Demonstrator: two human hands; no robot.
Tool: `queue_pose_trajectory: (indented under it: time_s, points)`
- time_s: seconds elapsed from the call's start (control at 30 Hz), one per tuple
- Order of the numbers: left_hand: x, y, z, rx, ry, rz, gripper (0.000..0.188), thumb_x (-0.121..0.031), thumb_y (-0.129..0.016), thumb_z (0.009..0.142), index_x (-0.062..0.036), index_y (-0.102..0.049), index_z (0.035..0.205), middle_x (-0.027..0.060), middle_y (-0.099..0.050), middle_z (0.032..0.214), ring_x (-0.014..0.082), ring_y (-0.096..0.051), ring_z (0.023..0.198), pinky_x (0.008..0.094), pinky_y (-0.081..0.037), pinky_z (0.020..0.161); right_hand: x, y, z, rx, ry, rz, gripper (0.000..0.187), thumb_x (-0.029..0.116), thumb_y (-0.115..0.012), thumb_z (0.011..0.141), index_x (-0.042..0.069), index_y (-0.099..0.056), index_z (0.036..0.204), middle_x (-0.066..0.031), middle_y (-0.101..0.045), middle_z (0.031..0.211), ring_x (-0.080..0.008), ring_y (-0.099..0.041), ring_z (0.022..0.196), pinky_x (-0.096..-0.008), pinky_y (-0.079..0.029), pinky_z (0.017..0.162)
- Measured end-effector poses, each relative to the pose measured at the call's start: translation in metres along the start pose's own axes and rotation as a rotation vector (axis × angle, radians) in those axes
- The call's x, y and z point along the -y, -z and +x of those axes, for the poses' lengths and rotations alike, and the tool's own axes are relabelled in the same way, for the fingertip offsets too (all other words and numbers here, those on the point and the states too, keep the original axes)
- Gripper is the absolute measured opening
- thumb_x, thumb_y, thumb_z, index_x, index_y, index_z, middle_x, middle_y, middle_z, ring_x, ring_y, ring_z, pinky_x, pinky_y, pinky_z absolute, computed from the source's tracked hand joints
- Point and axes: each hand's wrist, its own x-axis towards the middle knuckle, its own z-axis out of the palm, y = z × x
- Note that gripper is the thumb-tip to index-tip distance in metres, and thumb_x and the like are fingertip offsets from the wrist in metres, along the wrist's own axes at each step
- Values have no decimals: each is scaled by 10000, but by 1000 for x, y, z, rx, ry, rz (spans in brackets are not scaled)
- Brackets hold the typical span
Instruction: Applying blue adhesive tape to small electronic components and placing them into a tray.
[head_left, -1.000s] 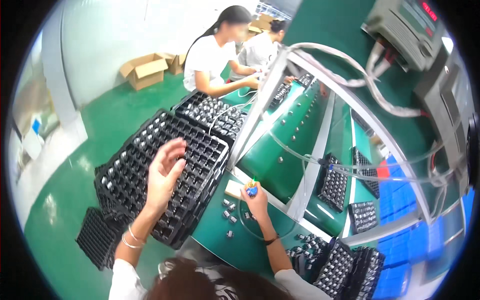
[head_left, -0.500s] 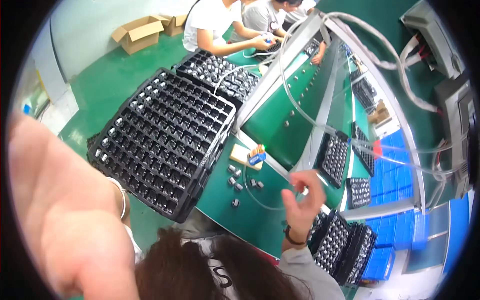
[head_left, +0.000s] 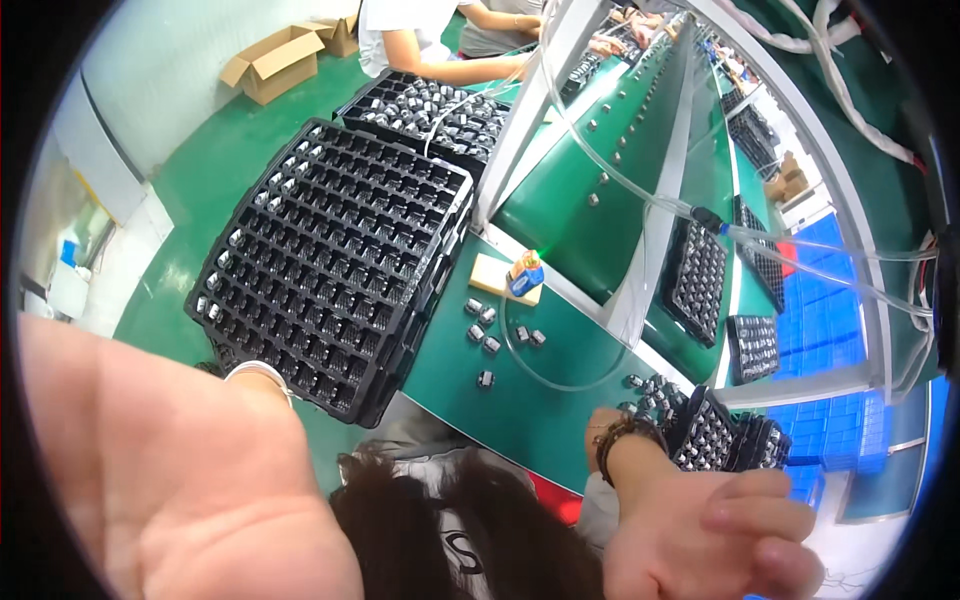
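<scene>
My left hand (head_left: 200,460) fills the lower left, close up, with its palm facing me. Its fingers run out of the picture. At the lower right my right hand (head_left: 700,540) is raised close to me, fingers loosely bent and somewhat apart, and I see nothing in them. A dark bracelet (head_left: 628,437) circles that wrist. Beyond my left hand lies a large black compartment tray (head_left: 320,270), with small silver-black parts in some of its pockets. Several loose small metal parts (head_left: 485,325) lie on the green table (head_left: 450,375).
A blue-and-orange device (head_left: 525,275) with a green light stands on a pale yellow block (head_left: 490,275). Beside it runs a green conveyor belt (head_left: 570,220) carrying small parts, under a metal frame (head_left: 515,130) with clear tubes. Blue bins (head_left: 820,310) line the right; co-workers' arms (head_left: 450,65) are at the far end.
My right hand has moved from above the table toward me, to the lower right. My left hand has dropped a little. The view has shifted, bringing the table's loose parts lower right.
</scene>
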Motion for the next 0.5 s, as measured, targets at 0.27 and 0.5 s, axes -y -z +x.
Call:
queue_pose_trajectory:
  time_s: [0.27,0.5]
  points:
    - [-7,-7,-22,-27,105,-35,578,-319,-524,834,-3,-391,1299,169,-493,1196,268,-473,1108,379,-368,946,-48,38,-83,-74,-309,-166,154,72,-466,763,-35,-563,814,-162,-554,807,-261,-524,727,-314,-452,634]
    - [-28,-13,-39,4,283,-83,556,-287,-519,830,-3,-398,1292,166,-509,1165,262,-482,1086,380,-361,946,-133,13,-254,529,-1409,334,375,77,-638,748,43,-480,1086,-45,-507,948,-139,-488,792,-268,-432,693]
